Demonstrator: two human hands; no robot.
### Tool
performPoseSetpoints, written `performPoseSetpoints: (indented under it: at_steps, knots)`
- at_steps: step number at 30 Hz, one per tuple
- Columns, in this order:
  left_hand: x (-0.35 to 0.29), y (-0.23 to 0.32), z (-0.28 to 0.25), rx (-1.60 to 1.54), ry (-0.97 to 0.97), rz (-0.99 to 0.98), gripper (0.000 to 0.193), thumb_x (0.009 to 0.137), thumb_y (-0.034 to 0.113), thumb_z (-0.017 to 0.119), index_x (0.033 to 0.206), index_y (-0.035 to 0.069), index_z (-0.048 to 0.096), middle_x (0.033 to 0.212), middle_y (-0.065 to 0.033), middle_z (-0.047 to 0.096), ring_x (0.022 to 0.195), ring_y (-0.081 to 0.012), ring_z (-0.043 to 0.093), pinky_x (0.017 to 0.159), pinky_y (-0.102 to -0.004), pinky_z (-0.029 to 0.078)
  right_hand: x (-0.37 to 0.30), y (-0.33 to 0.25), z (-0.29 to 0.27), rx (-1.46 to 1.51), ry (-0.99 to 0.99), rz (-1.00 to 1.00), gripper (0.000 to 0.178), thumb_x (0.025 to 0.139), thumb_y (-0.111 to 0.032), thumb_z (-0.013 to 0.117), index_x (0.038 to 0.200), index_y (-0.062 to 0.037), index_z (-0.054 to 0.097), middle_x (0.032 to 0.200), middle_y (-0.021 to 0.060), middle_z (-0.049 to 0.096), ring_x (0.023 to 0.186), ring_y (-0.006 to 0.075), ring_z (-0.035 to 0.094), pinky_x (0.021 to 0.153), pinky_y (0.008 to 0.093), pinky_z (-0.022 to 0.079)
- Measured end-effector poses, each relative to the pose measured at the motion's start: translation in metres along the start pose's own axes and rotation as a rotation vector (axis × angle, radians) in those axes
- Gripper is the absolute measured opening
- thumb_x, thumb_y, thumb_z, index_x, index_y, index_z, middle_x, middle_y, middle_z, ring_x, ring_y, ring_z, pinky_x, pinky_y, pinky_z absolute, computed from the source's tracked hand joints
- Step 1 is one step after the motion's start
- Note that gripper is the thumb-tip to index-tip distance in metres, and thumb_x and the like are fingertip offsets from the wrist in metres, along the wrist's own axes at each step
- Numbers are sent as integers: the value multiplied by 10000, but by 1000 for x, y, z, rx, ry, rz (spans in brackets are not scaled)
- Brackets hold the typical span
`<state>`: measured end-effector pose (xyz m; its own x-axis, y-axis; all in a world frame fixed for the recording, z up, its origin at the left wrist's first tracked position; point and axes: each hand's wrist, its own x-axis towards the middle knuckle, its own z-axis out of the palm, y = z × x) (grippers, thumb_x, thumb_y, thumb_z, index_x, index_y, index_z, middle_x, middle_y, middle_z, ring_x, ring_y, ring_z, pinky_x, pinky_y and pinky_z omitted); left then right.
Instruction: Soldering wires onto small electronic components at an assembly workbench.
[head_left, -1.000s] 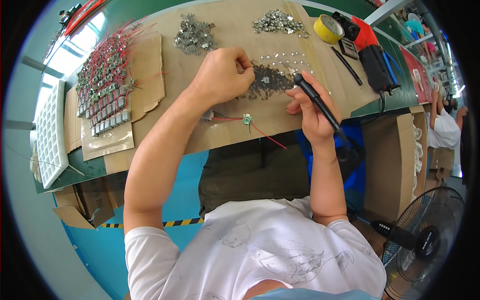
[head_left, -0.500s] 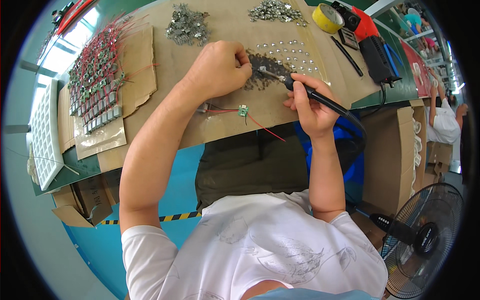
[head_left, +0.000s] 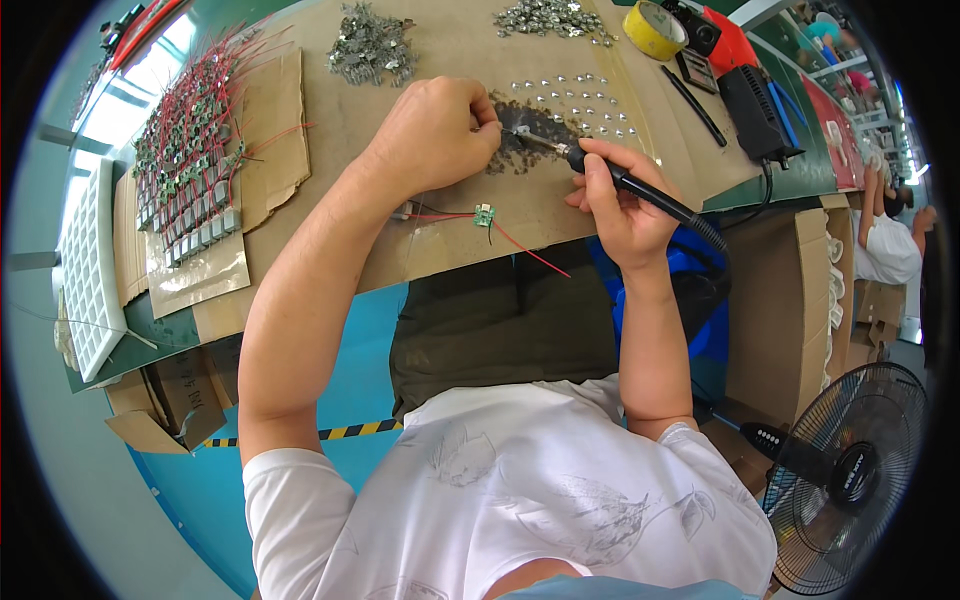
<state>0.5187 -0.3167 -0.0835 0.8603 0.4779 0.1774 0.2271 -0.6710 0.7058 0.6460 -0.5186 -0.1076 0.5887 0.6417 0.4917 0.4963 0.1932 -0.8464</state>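
Note:
My right hand (head_left: 630, 205) grips a black soldering iron (head_left: 655, 197) by its handle, tip pointing left. The tip meets a scorched, dark patch (head_left: 545, 122) of the brown cardboard-covered bench. My left hand (head_left: 435, 135) is closed in a pinch beside the tip; what the fingers hold is mostly hidden, though a small silvery bit shows by them. Nearer to me lies a small green circuit board (head_left: 484, 215) with red and black wires, running left under my left wrist. Small shiny metal pieces (head_left: 583, 97) stand in rows beyond the iron.
Two heaps of metal parts, one at centre-left (head_left: 370, 45) and one farther right (head_left: 555, 18), lie at the back. Wired boards (head_left: 190, 170) crowd the left. A yellow tape roll (head_left: 655, 32) and a black soldering station (head_left: 752, 115) stand right. A fan (head_left: 850, 480) is lower right.
The soldering iron and my right hand have shifted very slightly. My left hand keeps its pinch in nearly the same place, and the view has moved a little.

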Motion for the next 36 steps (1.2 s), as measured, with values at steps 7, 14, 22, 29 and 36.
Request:
performPoseSetpoints:
  at_steps: [7, 14, 22, 29, 36]
  knots:
    - [0, 1, 0, 23, -4, 10, 169, 827, 141, 733, 865, -23, 718, 635, -104, 659, 570, -193, 615, 594, -349, 507, 1, -1, 0, -13, -11, -26, 124, 920, -17, 718, 1034, 25, 740, 810, 49, 682, 621, 84, 682, 526, 191, 507]
    - [-1, 0, 1, 37, -7, 32, 166, 838, 143, 741, 873, -18, 725, 632, -103, 656, 566, -199, 610, 590, -352, 503, 0, -1, 0, -22, -16, -30, 117, 921, -17, 716, 1027, 25, 739, 816, 47, 682, 625, 84, 684, 526, 191, 506]
    - [-2, 3, -2, -4, 8, 32, 172, 854, 145, 747, 894, -21, 729, 638, -96, 660, 568, -178, 616, 584, -347, 501, -4, 3, -1, 71, 38, -36, 148, 936, -21, 707, 1071, 35, 729, 814, 58, 698, 642, 74, 690, 521, 189, 505]
    - [2, -1, -5, -136, 89, -134, 160, 934, 149, 701, 949, -8, 726, 647, -53, 674, 516, -109, 620, 510, -283, 486, -11, -30, 8, -159, -80, -45, 261, 953, -23, 710, 1212, -47, 707, 823, 77, 729, 654, 138, 675, 600, 266, 532]
    - [2, 12, -22, -533, 189, -390, 192, 1027, 195, 628, 1099, 23, 677, 712, -47, 675, 463, -87, 564, 358, -237, 332, -18, -53, 31, -379, -263, -287, 432, 749, -56, 858, 1134, -61, 663, 823, 79, 674, 731, 280, 621, 666, 368, 513]
